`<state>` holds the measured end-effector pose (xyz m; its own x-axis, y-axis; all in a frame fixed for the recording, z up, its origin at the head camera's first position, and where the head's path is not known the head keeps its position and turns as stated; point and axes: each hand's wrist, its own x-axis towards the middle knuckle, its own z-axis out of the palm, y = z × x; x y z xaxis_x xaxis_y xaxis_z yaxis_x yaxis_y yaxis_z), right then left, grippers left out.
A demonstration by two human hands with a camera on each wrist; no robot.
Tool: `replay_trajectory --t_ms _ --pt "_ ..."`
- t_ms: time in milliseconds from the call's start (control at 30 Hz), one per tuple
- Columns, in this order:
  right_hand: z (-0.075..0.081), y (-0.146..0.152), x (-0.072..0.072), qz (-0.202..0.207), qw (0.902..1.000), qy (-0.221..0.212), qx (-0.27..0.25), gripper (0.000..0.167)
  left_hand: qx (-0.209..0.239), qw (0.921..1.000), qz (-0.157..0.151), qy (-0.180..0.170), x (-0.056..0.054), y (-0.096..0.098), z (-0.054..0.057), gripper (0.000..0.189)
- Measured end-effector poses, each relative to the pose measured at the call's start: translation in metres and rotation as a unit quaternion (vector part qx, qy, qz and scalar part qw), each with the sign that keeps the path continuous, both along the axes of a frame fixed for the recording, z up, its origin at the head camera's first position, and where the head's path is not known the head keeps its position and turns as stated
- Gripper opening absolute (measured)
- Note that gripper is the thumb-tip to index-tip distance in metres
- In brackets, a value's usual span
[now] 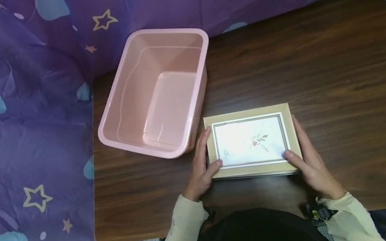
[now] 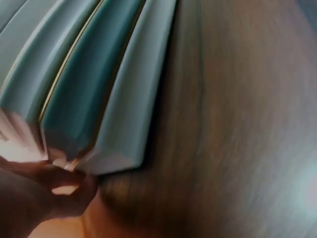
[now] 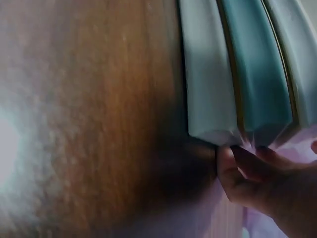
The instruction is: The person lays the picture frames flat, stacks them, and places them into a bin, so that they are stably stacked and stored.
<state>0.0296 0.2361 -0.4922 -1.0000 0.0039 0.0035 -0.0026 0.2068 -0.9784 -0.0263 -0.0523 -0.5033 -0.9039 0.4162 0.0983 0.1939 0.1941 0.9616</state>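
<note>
A stack of picture frames (image 1: 256,169) lies at the table's front, its top one beige-rimmed with a small floral print on white. Both wrist views show the stack's sides as white and teal layers (image 2: 94,74) with thin gold lines between them. My left hand (image 1: 199,174) grips the left side, thumb on the top rim and fingers along the edge. On the opposite side my right hand (image 1: 312,166) holds the stack the same way. Fingertips reach the lower layers (image 3: 210,74) in the wrist views. The lower frames' faces are hidden.
A deep pink plastic tub (image 1: 161,152) stands to the upper left of the stack, with nothing visible inside. Both are on a dark wooden table (image 1: 317,69). A purple patterned cloth (image 1: 56,153) hangs along the left and back edges.
</note>
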Motion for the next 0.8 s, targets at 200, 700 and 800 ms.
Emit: replay_trajectory --t_ms 200,700,800 --pt "0.0015 -0.0041 0.0023 -0.012 0.9992 -0.012 -0.035 0.084 0.043 0.9989 0.013 -0.013 0.0002 0.0011 -0.0015 0.079" --pt "0.0012 -0.0092 0.0059 -0.012 0.9973 -0.005 -0.072 0.084 0.084 0.9964 0.005 -0.009 0.0020 0.0044 -0.0079 0.093" --pt "0.0029 -0.0087 0.0068 -0.010 0.9985 -0.012 -0.052 0.086 0.102 0.9946 0.003 -0.017 0.0026 0.0023 -0.0074 0.101"
